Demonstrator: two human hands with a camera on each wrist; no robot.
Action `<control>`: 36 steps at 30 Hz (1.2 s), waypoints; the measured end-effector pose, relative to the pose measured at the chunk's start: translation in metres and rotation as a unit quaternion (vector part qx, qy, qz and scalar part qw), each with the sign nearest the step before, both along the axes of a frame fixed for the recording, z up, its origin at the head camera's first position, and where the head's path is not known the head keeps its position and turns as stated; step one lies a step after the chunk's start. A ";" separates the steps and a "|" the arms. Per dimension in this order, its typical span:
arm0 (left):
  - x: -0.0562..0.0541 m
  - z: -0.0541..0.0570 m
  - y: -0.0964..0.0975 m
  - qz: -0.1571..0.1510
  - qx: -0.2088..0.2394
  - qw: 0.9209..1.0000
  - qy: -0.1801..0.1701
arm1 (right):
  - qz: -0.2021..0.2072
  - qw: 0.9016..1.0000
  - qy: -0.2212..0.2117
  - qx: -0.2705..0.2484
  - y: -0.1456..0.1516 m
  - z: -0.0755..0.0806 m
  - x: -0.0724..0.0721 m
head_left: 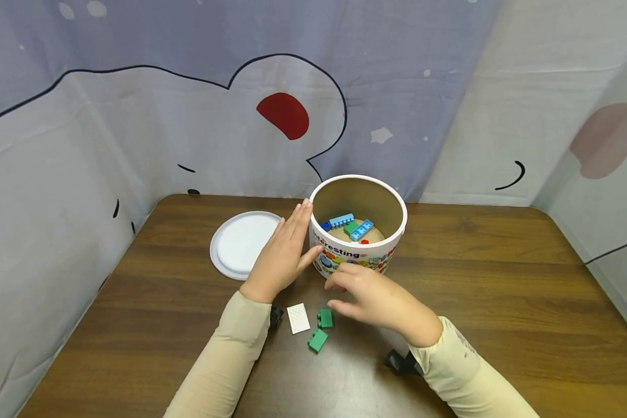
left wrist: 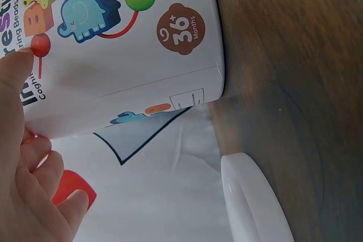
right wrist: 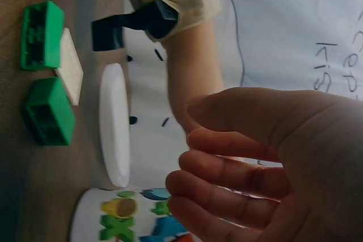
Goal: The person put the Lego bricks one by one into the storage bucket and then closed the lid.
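- Bucket (head_left: 363, 254): centre of frame.
- Left grip (head_left: 284, 249): fingers straight, against bucket's left side.
- Right grip (head_left: 376, 297): fingers loosely curled, holding nothing, near bucket.
- Green blocks (head_left: 325, 319): on worktop (head_left: 470, 290), lower centre.

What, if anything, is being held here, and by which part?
Nothing is gripped: the left hand rests against the side of the bucket with its fingers straight, and the right hand is empty.
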State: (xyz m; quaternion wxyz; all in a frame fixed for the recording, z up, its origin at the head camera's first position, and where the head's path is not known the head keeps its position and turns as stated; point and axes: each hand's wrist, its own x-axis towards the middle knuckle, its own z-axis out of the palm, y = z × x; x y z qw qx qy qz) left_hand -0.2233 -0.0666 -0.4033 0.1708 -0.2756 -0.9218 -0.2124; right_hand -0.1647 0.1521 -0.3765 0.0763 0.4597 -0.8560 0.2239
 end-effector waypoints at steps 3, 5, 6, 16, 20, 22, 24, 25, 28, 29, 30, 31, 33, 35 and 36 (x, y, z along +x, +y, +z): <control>0.000 0.000 0.000 0.000 0.000 1.000 0.000 | 0.004 0.999 -0.024 0.028 -0.002 -0.004 -0.001; 0.000 0.000 0.000 -0.001 0.000 1.000 0.002 | 0.004 0.998 -0.041 0.045 -0.003 -0.007 -0.001; 0.000 0.001 0.000 -0.001 0.000 1.000 0.003 | 0.004 0.997 -0.050 0.053 -0.003 -0.008 -0.002; 0.000 0.003 0.000 0.004 -0.013 1.000 0.002 | 0.017 0.990 -0.094 0.100 -0.010 -0.020 -0.002; 0.001 0.004 0.000 0.011 -0.024 1.000 0.006 | 0.017 0.989 -0.102 0.106 -0.011 -0.023 -0.002; 0.002 0.004 0.000 0.013 -0.027 1.000 0.006 | 0.016 0.988 -0.104 0.111 -0.012 -0.024 -0.002; 0.002 0.004 0.000 0.014 -0.030 0.999 0.006 | 0.016 0.988 -0.105 0.115 -0.013 -0.025 -0.001; 0.002 0.005 0.000 0.015 -0.031 0.999 0.007 | 0.015 0.988 -0.105 0.116 -0.013 -0.026 -0.001; 0.003 0.004 0.000 0.016 -0.034 0.999 0.008 | 0.012 0.987 -0.104 0.120 -0.014 -0.027 -0.001; 0.003 0.004 0.000 0.016 -0.034 0.999 0.008 | 0.011 0.987 -0.103 0.121 -0.014 -0.028 0.000; 0.003 0.004 0.000 0.016 -0.035 0.999 0.008 | 0.010 0.987 -0.103 0.121 -0.014 -0.028 0.000; 0.003 0.004 0.000 0.016 -0.034 0.999 0.007 | 0.009 0.987 -0.102 0.122 -0.014 -0.029 0.000; 0.003 0.004 -0.001 0.015 -0.033 0.999 0.007 | 0.007 0.987 -0.101 0.122 -0.015 -0.029 0.000; 0.003 0.003 -0.001 0.014 -0.031 0.999 0.006 | 0.005 0.988 -0.100 0.121 -0.015 -0.030 0.000; 0.003 0.003 -0.001 0.013 -0.030 0.999 0.007 | 0.003 0.988 -0.101 0.121 -0.015 -0.030 0.000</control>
